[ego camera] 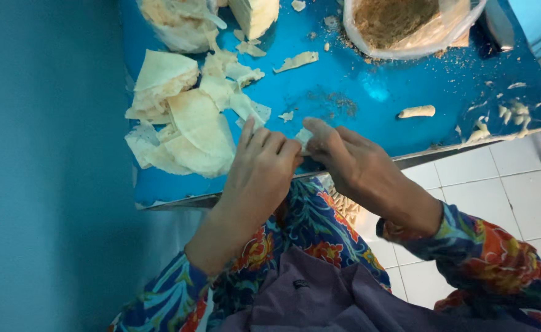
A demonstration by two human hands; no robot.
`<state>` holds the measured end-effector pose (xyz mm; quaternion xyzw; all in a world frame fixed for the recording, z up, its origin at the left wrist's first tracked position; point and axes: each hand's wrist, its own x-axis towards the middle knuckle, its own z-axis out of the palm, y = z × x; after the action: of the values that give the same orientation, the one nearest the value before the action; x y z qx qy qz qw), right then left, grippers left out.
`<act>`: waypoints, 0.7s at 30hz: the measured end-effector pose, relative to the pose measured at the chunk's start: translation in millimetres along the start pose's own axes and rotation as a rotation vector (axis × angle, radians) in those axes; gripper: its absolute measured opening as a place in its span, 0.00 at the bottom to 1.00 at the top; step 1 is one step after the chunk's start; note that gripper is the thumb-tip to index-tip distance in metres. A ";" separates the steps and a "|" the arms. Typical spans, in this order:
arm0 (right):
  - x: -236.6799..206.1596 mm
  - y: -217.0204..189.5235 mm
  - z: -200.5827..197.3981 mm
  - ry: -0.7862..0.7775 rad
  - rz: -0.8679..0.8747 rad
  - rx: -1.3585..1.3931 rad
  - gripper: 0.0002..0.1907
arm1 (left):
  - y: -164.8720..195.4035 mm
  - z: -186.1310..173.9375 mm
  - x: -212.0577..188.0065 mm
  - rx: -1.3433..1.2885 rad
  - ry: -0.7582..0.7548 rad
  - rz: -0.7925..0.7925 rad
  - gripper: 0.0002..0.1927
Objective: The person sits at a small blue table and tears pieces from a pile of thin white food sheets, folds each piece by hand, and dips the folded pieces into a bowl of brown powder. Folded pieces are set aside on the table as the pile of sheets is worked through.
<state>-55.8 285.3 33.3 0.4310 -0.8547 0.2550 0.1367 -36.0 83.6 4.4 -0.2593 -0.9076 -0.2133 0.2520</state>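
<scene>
Two bare hands, both in flowered sleeves, meet at the near edge of a blue table (pixel 369 74). Left hand (pixel 258 169): fingers curled narrow, tips pinched on a small pale pastry wrapper (pixel 304 136). Right hand (pixel 353 166): thumb and forefinger closed on the same wrapper from the other side; the piece sits between the two sets of fingertips, mostly hidden, so its fold cannot be made out. Held low and close to the body, apparently so both thumbs can work it. Just beyond and to the outside of the left hand: one loose heap of thin cut wrappers (pixel 187 126), sheets overlapping, too layered to count, lying within short reach of that hand. Beyond the right hand, well apart: one finished roll (pixel 417 111), laid alone on bare table. Farther out past the right hand: a cluster of small dough scraps (pixel 510 114), several, not countable. Far side of the table, ahead of the right hand: one clear plastic bag of brown crumbly filling (pixel 399 18), mouth open toward the hands. Ahead of the left hand: one bagged pale lump (pixel 175 21) and one pale block (pixel 255 13), both partly cut off by the frame. Loose scraps between them: about five. Under the right hand, white floor tiles (pixel 498 178).
</scene>
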 end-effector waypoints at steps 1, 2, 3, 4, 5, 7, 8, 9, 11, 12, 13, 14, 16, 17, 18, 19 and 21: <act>1.6 0.8 0.1 0.015 -0.018 -0.020 0.29 | 1.0 -0.4 -0.7 0.040 -0.006 0.011 0.04; 2.7 1.3 -0.6 0.005 -0.018 0.004 0.30 | 1.5 -1.0 -0.4 0.055 -0.016 0.008 0.03; 4.1 2.3 -2.1 -0.002 -0.019 0.024 0.31 | 1.9 -1.6 1.2 0.071 -0.024 0.008 0.03; 6.1 3.8 -3.5 -0.011 -0.020 0.045 0.31 | 1.8 -2.6 2.4 0.085 -0.031 0.006 0.03; 8.0 5.4 -5.9 -0.078 0.044 0.121 0.31 | 1.1 -4.5 3.1 0.017 -0.076 -0.034 0.02; 13.9 9.8 -11.0 -0.211 0.171 0.277 0.30 | -0.9 -8.3 4.4 -0.120 -0.170 -0.116 0.03; 16.8 11.1 -12.7 -0.223 0.171 0.293 0.31 | -1.3 -9.0 5.1 -0.142 -0.186 -0.127 0.02; 18.9 11.9 -14.6 -0.234 0.171 0.307 0.32 | -1.3 -9.1 5.4 -0.164 -0.201 -0.138 0.01; 19.7 11.0 -16.9 -0.221 0.164 0.312 0.32 | -1.3 -9.1 4.7 -0.148 -0.169 -0.099 0.02; 19.5 10.3 -16.5 -0.204 0.164 0.307 0.33 | -0.4 -8.7 3.1 -0.116 -0.128 -0.056 0.02; 18.1 9.4 -15.9 -0.186 0.162 0.300 0.33 | 0.7 -8.3 1.6 -0.083 -0.085 -0.011 0.03; 16.2 8.3 -14.2 -0.162 0.143 0.242 0.33 | 1.5 -7.9 0.6 -0.002 -0.082 0.022 0.08; 10.2 6.4 -9.9 -0.117 0.109 0.128 0.34 | 5.1 -7.1 -2.1 0.156 -0.080 0.089 0.18; 6.8 6.1 -8.0 -0.102 0.069 0.086 0.34 | 7.4 -6.1 -2.2 0.194 -0.097 0.077 0.14; 3.3 5.9 -6.3 -0.085 0.027 0.044 0.35 | 10.2 -5.2 -2.2 0.232 -0.113 0.065 0.09; -1.0 4.9 -4.7 -0.069 -0.014 0.003 0.35 | 13.4 -5.0 -2.8 0.271 -0.131 0.052 0.05; -10.3 0.0 -1.3 -0.064 0.007 -0.136 0.35 | 20.1 -8.1 -7.7 0.334 -0.151 0.052 0.05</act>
<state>-49.7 292.9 29.7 0.4257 -0.8754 0.1831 0.1374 -15.9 92.1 11.5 -0.2527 -0.9397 -0.0327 0.2280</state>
